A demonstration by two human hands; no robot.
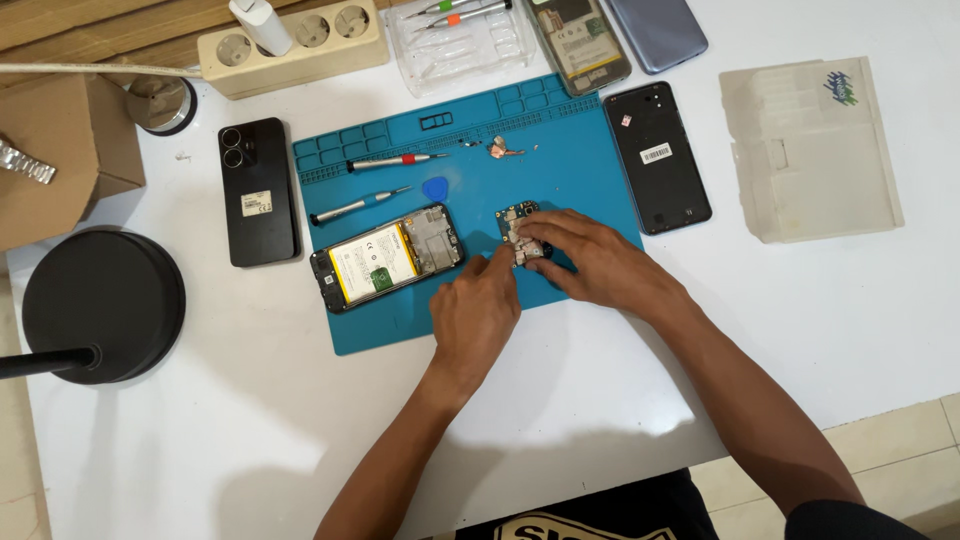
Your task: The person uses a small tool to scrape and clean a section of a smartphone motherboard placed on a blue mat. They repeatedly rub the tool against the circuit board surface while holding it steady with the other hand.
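Blue mat (585, 165): left hand (475, 315) and right hand (600, 260), grips closed, pinch small circuit board (518, 222) beside opened phone (385, 257)

Left of my blue mat (470, 310), a black phone (259, 190) lies face down on the table (200, 440) with a small white label (257, 204) stuck on its back. On the mat, the open phone (385, 257) has a yellow and white label (372, 258) over its battery, and right of the mat a black back cover (659, 158) has a small white label with dark stripes (655, 153) and a tiny red sticker (626, 121). At the far right is a cloudy plastic box (810, 150) with a blue-green sticker (842, 87) in its corner, a brown cardboard box (55, 150) sits at the far left, and another open phone (578, 40) at the top has a pale label (578, 45) inside.
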